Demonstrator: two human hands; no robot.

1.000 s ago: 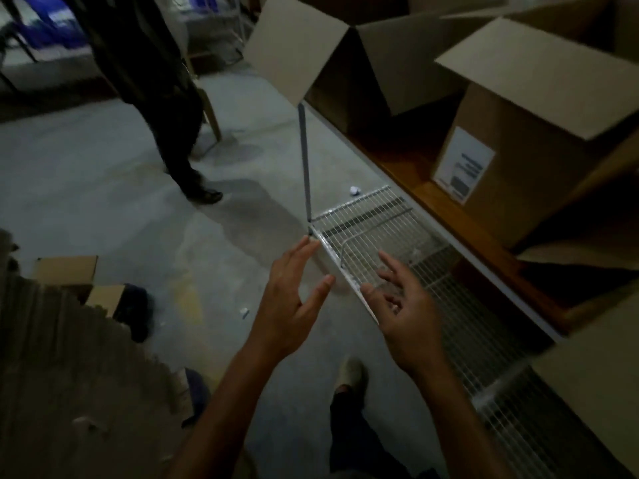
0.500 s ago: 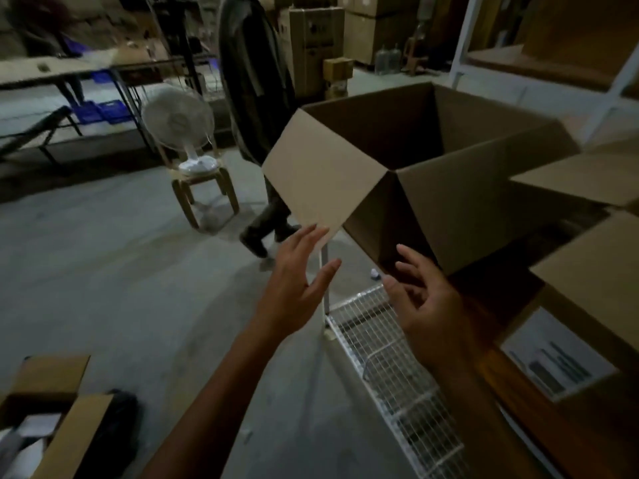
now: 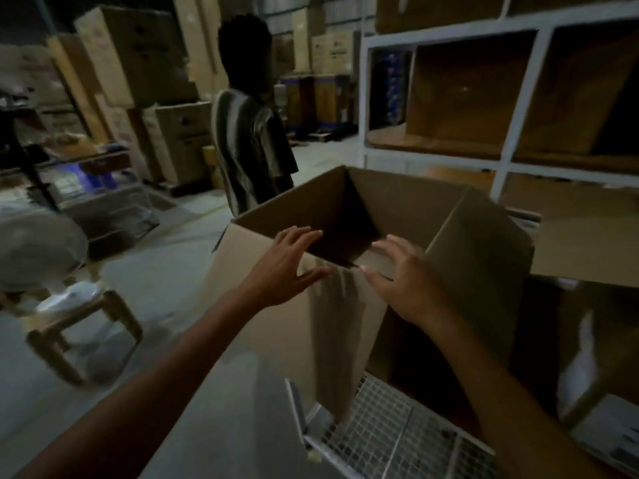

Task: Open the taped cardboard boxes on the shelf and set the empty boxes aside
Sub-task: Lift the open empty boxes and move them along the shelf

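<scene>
View: I'm up off the floor now, a second ago I was looking down at the wire rack, now the open box (image 3: 345, 216) fills the middle of my sight
Box: flaps up and out, inside dark and, as far as I can see, nothing in it; it sits at the near end of the shelf, above the wire rack (image 3: 390, 440)
Left hand: my left hand (image 3: 287, 264) has come from mid-air to the near left flap (image 3: 249, 271), fingers spread wide, gripping nothing, thumb just at the flap's fold
Right hand: my right hand (image 3: 404, 281) has closed in on the near corner of the box too, fingers loosely apart, empty; whether the tips touch the cardboard I cannot tell, it's blurred
Neighbours: another opened box (image 3: 587, 243) just to the right, its flap overlapping this one
Background: a person (image 3: 252, 146) stands beyond the box, a fan (image 3: 34, 250) on a stool to the left
Task reading: this box looks opened already, so I judge I'm about to take hold and lift it off to set aside
</scene>
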